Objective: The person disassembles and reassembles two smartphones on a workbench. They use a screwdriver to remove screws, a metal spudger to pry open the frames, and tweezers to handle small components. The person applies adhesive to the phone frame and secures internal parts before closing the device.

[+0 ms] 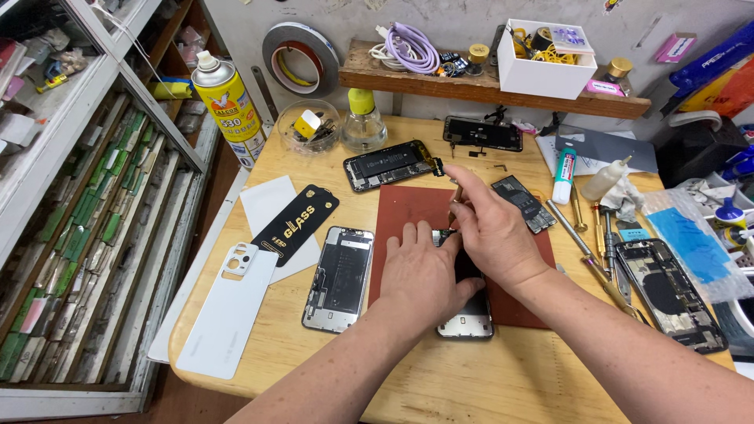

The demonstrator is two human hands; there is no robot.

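Most of the phone (465, 314) is covered by both hands; the tool tip under the right hand (491, 228) is hidden.

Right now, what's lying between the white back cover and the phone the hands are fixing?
In the head view, an opened phone frame lies on the wooden table between the white back cover and the phone on the red mat.

A flat black rectangular package (296, 224) with gold print is lying diagonally on the wooden table, resting partly over a white sheet, left of the red mat. A yellow spray can (229, 104) with a red-and-white label is standing at the table's rear left edge, and a white open box (546, 64) is sitting on the wooden shelf. A small pink label (675, 48) is sticking to the wall at upper right.
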